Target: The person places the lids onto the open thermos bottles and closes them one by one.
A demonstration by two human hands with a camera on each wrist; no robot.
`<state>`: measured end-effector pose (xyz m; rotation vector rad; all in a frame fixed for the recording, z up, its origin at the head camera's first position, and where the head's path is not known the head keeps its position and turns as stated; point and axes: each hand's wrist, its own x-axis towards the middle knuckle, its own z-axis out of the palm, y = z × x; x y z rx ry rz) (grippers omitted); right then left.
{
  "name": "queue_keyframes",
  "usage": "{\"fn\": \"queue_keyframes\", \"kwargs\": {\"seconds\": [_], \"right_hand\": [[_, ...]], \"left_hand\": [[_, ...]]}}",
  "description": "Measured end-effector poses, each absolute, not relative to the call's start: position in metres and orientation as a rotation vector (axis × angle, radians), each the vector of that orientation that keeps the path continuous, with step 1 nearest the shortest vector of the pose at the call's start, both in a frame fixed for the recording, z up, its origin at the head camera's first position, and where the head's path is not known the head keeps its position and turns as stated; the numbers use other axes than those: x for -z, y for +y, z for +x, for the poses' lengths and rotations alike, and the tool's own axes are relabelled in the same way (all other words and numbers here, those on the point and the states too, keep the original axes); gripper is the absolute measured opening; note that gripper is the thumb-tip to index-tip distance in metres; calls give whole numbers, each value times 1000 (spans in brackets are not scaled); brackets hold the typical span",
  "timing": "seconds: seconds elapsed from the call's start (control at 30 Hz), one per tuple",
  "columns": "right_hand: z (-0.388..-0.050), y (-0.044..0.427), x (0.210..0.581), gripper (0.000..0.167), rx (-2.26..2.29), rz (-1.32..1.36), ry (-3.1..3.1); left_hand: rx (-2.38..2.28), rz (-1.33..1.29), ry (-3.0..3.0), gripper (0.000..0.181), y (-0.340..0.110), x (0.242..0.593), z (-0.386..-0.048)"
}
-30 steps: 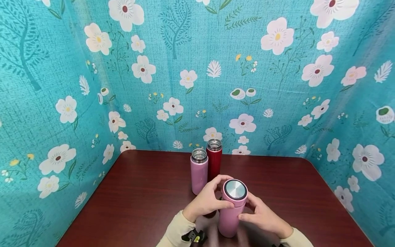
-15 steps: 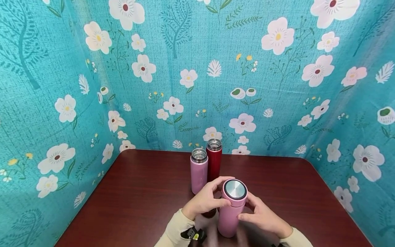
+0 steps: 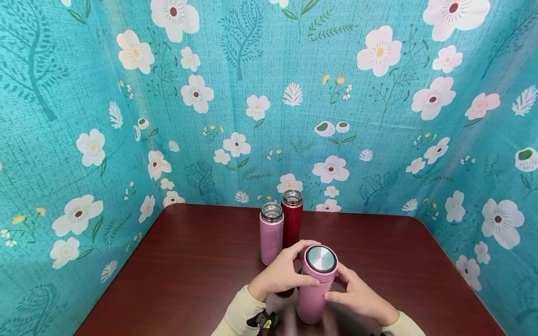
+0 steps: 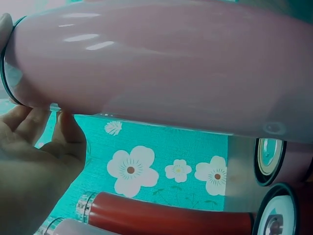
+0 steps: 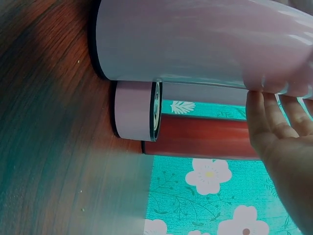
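Observation:
A pink bottle (image 3: 311,298) with a silver-topped lid (image 3: 321,259) stands upright near the table's front. My left hand (image 3: 279,275) grips it around the lid from the left, the thumb across the front at the lid's lower edge. From the right, my right hand (image 3: 361,294) holds the upper body, fingers behind and thumb in front. Both hands also show on the bottle in the wrist views, the left hand (image 4: 39,156) by its top and the right hand (image 5: 288,142) along its side.
Behind stand two lidless bottles, one pink (image 3: 271,240) and one red (image 3: 292,219). In the left wrist view, a pink lid (image 4: 298,161) and a dark red lid (image 4: 304,210) lie on the table (image 3: 201,261). Flowered blue cloth (image 3: 269,140) surrounds the table.
My left thumb has shifted slightly to the right and down along the lid's lower edge since half a second ago. The bottle and my right hand have stayed almost still.

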<state>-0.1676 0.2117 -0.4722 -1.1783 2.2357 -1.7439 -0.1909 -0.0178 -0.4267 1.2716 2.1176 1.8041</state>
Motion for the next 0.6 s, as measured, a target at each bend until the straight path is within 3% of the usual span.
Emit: {"fn": "queue_keyframes", "kwargs": {"seconds": [0.6], "right_hand": [[-166,210,472,73,1739,-1218,2256]], "left_hand": [[-1870,1241,1854,70,-22,429,-192]]}}
